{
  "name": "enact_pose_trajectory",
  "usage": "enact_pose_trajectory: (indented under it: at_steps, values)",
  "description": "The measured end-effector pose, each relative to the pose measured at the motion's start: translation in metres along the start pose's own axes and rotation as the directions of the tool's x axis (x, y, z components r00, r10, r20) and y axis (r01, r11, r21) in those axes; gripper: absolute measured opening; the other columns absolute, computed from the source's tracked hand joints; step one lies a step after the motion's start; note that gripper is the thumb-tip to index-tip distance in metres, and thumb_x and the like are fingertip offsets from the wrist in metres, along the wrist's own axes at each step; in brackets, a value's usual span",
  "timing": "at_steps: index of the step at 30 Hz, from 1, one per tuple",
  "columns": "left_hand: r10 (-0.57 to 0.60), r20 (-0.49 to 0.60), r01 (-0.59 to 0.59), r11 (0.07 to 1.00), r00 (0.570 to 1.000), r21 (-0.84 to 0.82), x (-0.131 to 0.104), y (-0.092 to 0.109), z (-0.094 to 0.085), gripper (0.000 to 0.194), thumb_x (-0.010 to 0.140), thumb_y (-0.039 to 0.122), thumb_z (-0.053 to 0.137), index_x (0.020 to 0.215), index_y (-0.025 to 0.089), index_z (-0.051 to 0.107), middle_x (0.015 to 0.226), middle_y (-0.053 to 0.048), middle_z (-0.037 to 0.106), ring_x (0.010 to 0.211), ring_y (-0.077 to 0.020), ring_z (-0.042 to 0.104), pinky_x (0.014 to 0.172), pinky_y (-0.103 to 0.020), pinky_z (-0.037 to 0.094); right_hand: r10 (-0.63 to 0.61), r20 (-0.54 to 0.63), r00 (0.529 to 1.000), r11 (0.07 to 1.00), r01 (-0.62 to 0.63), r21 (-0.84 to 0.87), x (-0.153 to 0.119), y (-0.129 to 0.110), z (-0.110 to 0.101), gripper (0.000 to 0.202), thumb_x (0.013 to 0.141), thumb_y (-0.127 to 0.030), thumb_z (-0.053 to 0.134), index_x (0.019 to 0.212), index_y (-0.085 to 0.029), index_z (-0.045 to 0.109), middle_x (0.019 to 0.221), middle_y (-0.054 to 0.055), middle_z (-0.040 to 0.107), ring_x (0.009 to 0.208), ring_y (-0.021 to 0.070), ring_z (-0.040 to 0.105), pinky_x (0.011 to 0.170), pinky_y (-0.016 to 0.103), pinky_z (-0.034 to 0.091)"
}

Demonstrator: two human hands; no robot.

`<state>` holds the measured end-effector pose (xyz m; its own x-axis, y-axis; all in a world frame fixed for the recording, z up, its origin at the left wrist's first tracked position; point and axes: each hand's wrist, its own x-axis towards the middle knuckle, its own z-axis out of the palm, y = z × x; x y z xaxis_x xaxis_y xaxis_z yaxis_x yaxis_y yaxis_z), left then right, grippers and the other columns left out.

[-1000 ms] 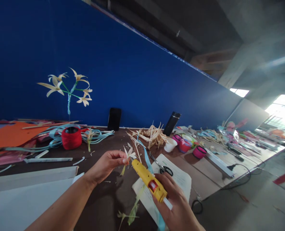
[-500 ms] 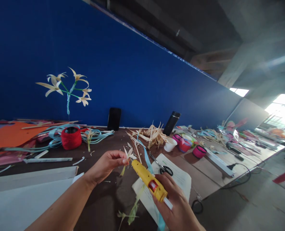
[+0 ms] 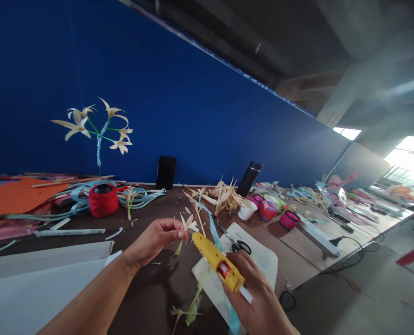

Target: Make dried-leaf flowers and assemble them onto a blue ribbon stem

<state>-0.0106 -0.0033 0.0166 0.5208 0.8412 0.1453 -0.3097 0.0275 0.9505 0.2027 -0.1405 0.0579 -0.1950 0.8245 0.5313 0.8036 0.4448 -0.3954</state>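
My left hand (image 3: pixel 162 236) pinches a small pale husk flower (image 3: pixel 189 222) between thumb and fingertips, its petals pointing up and a greenish stem end hanging below. Wrapped in my right hand (image 3: pixel 254 291) is a yellow glue gun (image 3: pixel 213 256), with a white glue stick (image 3: pixel 245 294) poking out of its back end. The gun's nozzle meets the flower's base, or lies very close to it; I cannot tell which. Under the gun lies a printed paper sheet (image 3: pixel 262 260), with black-handled scissors (image 3: pixel 240 246) on it. A light blue ribbon (image 3: pixel 213 228) passes beneath the gun.
A finished flower stem (image 3: pixel 99 149) stands at the back left, behind a red spool (image 3: pixel 103 201). Dried husks (image 3: pixel 224 197), a black flask (image 3: pixel 249 179), a white cup (image 3: pixel 247 210) and a phone (image 3: pixel 166 172) line the back. A white box (image 3: pixel 46 288) lies front left.
The glue gun has shifted very slightly right and down from the flower. My left hand keeps its pinch in the same place.
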Motion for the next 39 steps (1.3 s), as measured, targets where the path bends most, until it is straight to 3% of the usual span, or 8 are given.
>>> enact_pose_trajectory:
  at_steps: [8, 16, 39]
  values:
    - [-0.001, -0.009, 0.001, 1.0, 1.0, 0.01, -0.0021, 0.0015, 0.001, 0.011, 0.066, 0.026, 0.074, 0.066, 0.017, 0.068, 0.066, 0.001, 0.064, 0.068, -0.0122, 0.053, 0.07, -0.025, 0.036, 0.015, 0.024, 1.0, 1.0, -0.015, 0.017, 0.0002, 0.0013, -0.0007, 0.02, 0.082, -0.019, 0.053, 0.102, -0.022, 0.052, 0.083, 0.003, 0.055, 0.072, 0.016, 0.06, 0.064, 0.023, 0.051]
    - [0.003, -0.012, -0.003, 1.0, 1.0, 0.023, -0.0009, 0.0031, 0.002, 0.013, 0.066, 0.027, 0.074, 0.066, 0.016, 0.067, 0.066, 0.0, 0.062, 0.067, -0.0126, 0.052, 0.069, -0.025, 0.036, 0.005, 0.004, 1.0, 1.0, -0.005, 0.013, 0.0002, -0.0016, -0.0004, 0.019, 0.084, -0.025, 0.053, 0.102, -0.024, 0.051, 0.088, 0.004, 0.058, 0.076, 0.0176, 0.062, 0.065, 0.024, 0.051]
    - [0.009, -0.019, -0.009, 1.0, 1.0, 0.015, -0.0012, 0.0023, 0.0023, 0.013, 0.065, 0.027, 0.075, 0.065, 0.016, 0.068, 0.066, 0.0, 0.064, 0.066, -0.0127, 0.054, 0.069, -0.026, 0.037, -0.016, 0.022, 1.0, 0.999, 0.015, 0.041, 0.0011, -0.0027, -0.0031, 0.02, 0.082, -0.019, 0.053, 0.101, -0.024, 0.051, 0.087, 0.003, 0.056, 0.074, 0.0161, 0.06, 0.064, 0.022, 0.049]
